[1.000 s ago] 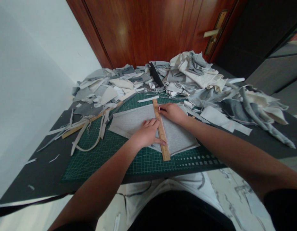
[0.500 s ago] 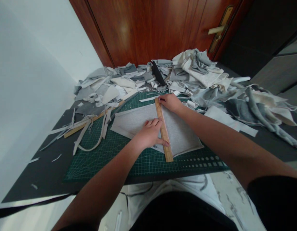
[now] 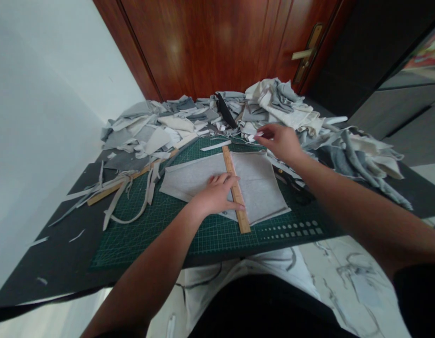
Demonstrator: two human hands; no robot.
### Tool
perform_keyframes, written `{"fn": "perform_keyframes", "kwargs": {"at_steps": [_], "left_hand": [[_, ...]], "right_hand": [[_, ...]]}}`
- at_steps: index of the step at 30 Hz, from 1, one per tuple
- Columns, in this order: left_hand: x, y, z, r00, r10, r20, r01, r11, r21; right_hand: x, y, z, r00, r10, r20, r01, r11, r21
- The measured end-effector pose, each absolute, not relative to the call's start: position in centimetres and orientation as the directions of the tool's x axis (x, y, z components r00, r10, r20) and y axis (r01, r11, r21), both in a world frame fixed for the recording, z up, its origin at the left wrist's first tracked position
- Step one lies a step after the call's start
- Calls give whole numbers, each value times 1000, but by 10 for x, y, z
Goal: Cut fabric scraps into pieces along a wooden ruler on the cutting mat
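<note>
My left hand (image 3: 219, 195) is spread over the wooden ruler (image 3: 236, 191), which lies near-to-far across grey fabric (image 3: 261, 183) on the green mat (image 3: 210, 239), while my right hand (image 3: 283, 143) pinches a small pale piece (image 3: 260, 134) by the far scraps (image 3: 199, 114).

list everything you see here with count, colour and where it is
door: 1, red-brown, back
handle: 1, gold-coloured, on door
wall: 1, white, left
cabinet: grey, far right
floor: pale, below
table: 1, dark, centre
fabric scraps: uncountable, mostly grey and cream, table's far side
black scrap: 1, black, among scraps
cutting mat: 1, green, on table
cloth: 1, pale grey, on mat
ruler: 1, tan, across cloth
scissors: 1 pair, black, right of cloth
long wooden strip: 1, tan, left of cloth
fabric strips: several, pale, left of cloth
white strip: 1, white, beyond cloth
small piece: 1, pale, in right hand
clothing: black, bottom
left hand: 1, bare, on ruler
right hand: 1, bare, near scraps
</note>
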State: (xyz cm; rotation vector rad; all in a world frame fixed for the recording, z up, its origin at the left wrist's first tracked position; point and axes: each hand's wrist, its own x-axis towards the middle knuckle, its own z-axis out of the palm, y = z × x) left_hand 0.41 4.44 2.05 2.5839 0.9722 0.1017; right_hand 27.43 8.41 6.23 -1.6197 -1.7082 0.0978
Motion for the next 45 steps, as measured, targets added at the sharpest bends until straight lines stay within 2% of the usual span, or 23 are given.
{"fn": "perform_keyframes", "kwargs": {"at_steps": [3, 4, 6, 8, 10, 12, 17, 20, 22, 24, 26, 27, 30, 33, 36, 41, 45], "left_hand": [[-1, 49, 24, 758, 647, -80, 623, -682, 383], [-2, 51, 24, 756, 649, -90, 627, -677, 386], [-5, 54, 23, 750, 653, -103, 635, -670, 385], [-6, 57, 21, 750, 656, -86, 635, -678, 370], [-7, 58, 20, 745, 665, -49, 637, -688, 348], [-8, 60, 19, 732, 681, -18, 648, -687, 328], [-19, 72, 19, 704, 710, 35, 663, -673, 329], [-29, 77, 19, 689, 723, 51, 673, -664, 325], [-34, 78, 18, 679, 732, 53, 684, -658, 316], [-36, 77, 17, 669, 740, 63, 691, -651, 313], [-36, 75, 17, 669, 739, 82, 686, -656, 315], [-36, 73, 18, 672, 734, 92, 680, -662, 316], [-36, 64, 22, 679, 724, 122, 665, -677, 313], [-39, 49, 29, 681, 716, 156, 659, -691, 297], [-46, 29, 34, 695, 702, 154, 649, -705, 286], [-54, 6, 33, 713, 689, 132, 625, -709, 326], [-55, 4, 29, 731, 671, 128, 600, -720, 348]], "right_hand": [[332, 4, 64, 331, 844, 422, 750, 36, -661], [353, -24, 62, 424, 821, 381, 738, -70, -671], [392, -76, 54, 628, 711, 318, 707, -350, -615], [425, -118, 41, 758, 598, 260, 622, -543, -564], [447, -148, 26, 820, 536, 202, 555, -655, -513], [459, -164, 10, 831, 527, 177, 541, -691, -480], [461, -169, -12, 833, 538, 128, 523, -689, -502], [464, -166, -17, 795, 591, 135, 579, -674, -459], [466, -164, -20, 741, 632, 226, 665, -644, -379], [462, -162, -19, 665, 645, 378, 746, -602, -286], [451, -158, -15, 547, 685, 481, 831, -512, -217], [442, -155, -12, 483, 727, 488, 873, -441, -207], [409, -141, -5, 242, 895, 375, 958, -158, -241], [384, -123, -5, 44, 966, 255, 975, 14, -221], [375, -108, -9, 28, 976, 217, 984, 11, -175], [369, -88, -4, 23, 976, 216, 985, 15, -171], [354, -76, 5, -22, 976, 216, 998, 36, -60]]}}
